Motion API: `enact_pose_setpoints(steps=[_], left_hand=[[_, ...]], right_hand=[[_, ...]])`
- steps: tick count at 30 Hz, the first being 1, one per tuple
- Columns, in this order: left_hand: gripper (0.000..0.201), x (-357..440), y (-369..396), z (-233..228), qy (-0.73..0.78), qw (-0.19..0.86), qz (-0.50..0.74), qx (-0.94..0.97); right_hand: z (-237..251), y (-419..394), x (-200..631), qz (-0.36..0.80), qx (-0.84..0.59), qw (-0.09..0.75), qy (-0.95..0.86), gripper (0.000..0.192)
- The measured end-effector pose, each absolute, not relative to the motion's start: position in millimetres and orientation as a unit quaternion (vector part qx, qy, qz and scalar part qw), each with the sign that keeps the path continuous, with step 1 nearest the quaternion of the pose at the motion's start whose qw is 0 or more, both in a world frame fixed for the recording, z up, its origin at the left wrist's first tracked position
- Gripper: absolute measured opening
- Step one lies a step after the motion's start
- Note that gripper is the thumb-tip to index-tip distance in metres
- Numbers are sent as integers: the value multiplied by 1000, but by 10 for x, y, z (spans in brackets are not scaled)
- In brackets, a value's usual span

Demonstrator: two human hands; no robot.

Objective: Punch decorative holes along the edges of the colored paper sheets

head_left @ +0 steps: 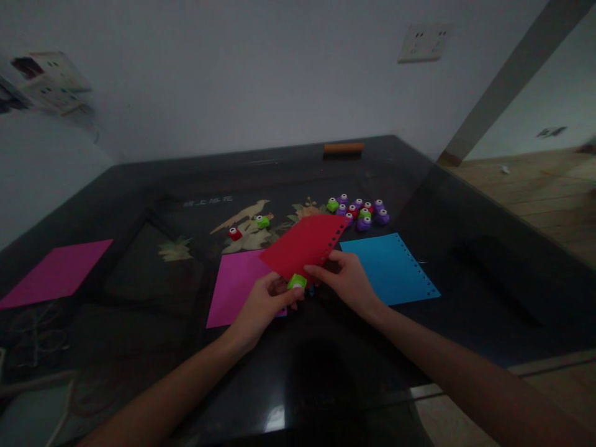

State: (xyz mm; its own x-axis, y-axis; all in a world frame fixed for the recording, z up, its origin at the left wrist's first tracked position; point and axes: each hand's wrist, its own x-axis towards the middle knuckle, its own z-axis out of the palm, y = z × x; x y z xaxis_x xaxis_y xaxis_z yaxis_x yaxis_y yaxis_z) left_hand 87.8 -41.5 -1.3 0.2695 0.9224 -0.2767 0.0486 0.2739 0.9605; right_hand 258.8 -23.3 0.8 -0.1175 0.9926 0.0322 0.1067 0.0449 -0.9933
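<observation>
My left hand (265, 302) is closed around a small green craft paper punch (297, 282) at the near corner of a red sheet of paper (302, 241). My right hand (348, 277) pinches that red sheet by its right side, thumb on top. A row of punched holes runs along the sheet's right edge. Raised and tilted, the red sheet partly covers a magenta sheet (233, 287) on the table. To the right of my right hand lies a blue sheet (391, 270), also with holes along its right edge.
Several purple, red and green punches (364, 214) cluster behind the blue sheet. A red punch (234, 234) and a green punch (262, 221) stand farther left. Another magenta sheet (60, 270) lies at left on the dark glossy table (153, 347). A brown roll (343, 148) rests at the back edge.
</observation>
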Motion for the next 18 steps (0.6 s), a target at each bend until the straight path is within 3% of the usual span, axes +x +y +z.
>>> enact_pose_setpoints(steps=[18], left_hand=[[35,909,-428,14,499,637,348,474]], right_hand=[[-27,-223,2566,497,-483,455,-559,26]])
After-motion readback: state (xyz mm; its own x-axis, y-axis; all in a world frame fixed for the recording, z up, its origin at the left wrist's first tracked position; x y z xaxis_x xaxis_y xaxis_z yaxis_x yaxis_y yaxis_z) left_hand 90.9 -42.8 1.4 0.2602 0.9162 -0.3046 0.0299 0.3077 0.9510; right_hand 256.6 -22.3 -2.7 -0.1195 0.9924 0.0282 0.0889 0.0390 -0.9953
